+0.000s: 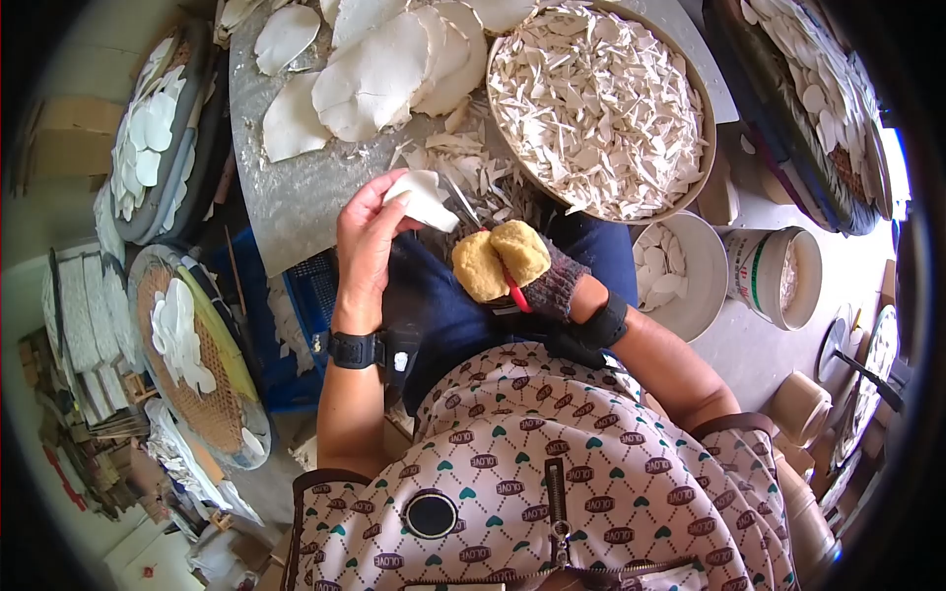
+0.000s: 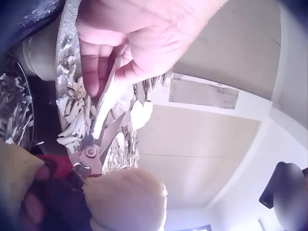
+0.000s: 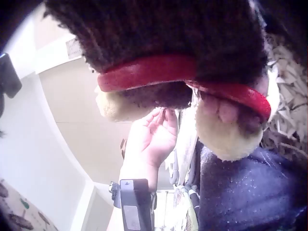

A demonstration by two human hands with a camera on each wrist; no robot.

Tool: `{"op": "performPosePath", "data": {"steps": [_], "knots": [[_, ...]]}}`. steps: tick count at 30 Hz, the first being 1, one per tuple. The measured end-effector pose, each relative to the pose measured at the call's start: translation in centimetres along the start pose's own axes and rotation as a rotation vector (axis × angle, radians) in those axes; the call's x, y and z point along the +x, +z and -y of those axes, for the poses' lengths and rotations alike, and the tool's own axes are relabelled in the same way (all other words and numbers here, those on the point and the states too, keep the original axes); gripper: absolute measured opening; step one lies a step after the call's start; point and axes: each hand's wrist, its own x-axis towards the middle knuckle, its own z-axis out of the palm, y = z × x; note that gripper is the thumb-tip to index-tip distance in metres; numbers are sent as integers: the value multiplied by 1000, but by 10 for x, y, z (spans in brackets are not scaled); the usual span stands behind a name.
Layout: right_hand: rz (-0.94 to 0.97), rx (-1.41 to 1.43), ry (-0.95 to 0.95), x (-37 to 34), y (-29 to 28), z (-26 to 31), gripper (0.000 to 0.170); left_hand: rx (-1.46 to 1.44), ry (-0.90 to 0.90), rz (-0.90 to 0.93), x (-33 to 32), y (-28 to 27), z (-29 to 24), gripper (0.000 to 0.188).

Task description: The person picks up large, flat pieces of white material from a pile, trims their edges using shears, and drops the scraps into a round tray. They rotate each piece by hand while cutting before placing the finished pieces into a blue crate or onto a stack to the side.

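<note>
My left hand (image 1: 370, 241) pinches a thin white flat piece (image 1: 424, 200) between thumb and fingers. In a dark knitted fingerless glove, my right hand (image 1: 555, 284) grips scissors (image 2: 91, 152) with red handles (image 3: 149, 72). Thick yellow foam pads (image 1: 483, 267) wrap the handles and partly hide the fingers. The left wrist view has the blades apart, with the white piece's lower edge right at them. Under both hands, white cut strips (image 1: 463, 158) lie on the edge of a grey metal table (image 1: 281, 222).
A big round tray (image 1: 711, 148) heaped with white strips sits at the table's right. Large white sheets (image 1: 374, 84) are stacked at the back. Two white buckets (image 1: 705, 286) (image 1: 754, 266) stand on the floor to the right. Round woven racks (image 1: 158, 325) with white pieces lean at the left.
</note>
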Motion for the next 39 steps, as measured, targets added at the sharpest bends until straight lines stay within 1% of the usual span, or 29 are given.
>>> {"op": "performPosePath", "data": {"steps": [2, 5, 9, 13, 15, 18, 20, 22, 23, 24, 25, 27, 30, 33, 35, 37, 38, 39], "knots": [[24, 25, 29, 2, 0, 4, 18, 8, -29, 66, -1, 2, 0, 31], [34, 75, 45, 4, 1, 5, 20, -62, -25, 31, -1, 6, 5, 33], [53, -7, 24, 3, 1, -1, 25, -148, 139, -245, -7, 23, 21, 38], [52, -207, -67, 5, 0, 12, 27, -153, 188, -357, -7, 32, 27, 37], [48, -321, -94, 4, 1, 14, 27, -184, 193, -336, -5, 33, 28, 36], [89, 23, 142, 1, 3, 9, 27, -161, 159, -304, -4, 30, 24, 36], [47, 58, 130, -1, 6, 4, 27, -146, 151, -267, -5, 27, 20, 36], [35, 40, 104, -1, 5, -3, 27, -114, 88, -171, -5, 21, 16, 35], [44, 2, 85, 2, 2, -6, 27, -99, 58, -123, -5, 20, 14, 34], [53, -83, 38, 3, 2, -7, 27, -89, 41, -161, -7, 23, 12, 32], [57, -168, -9, 5, 1, -8, 28, -95, 60, -167, -7, 20, 12, 31], [63, -435, -158, 8, 2, 6, 28, -108, 97, -175, -6, 15, 17, 30], [78, -190, -11, 3, 12, -7, 30, -123, 156, -309, -5, 12, 26, 27], [106, -193, -43, 4, 15, -9, 31, -122, 132, -253, -4, 3, 25, 22], [221, -107, 54, 13, 11, 1, 29, -139, 114, -216, -4, -3, 20, 21], [224, -68, 71, 17, 12, 5, 24, -137, 91, -183, -5, -6, 17, 21], [170, -71, 40, 17, 15, 5, 21, -126, 76, -170, -7, -7, 16, 21], [150, -7, 84, 16, 17, 6, 18, -116, 61, -156, -8, -8, 16, 22]]}}
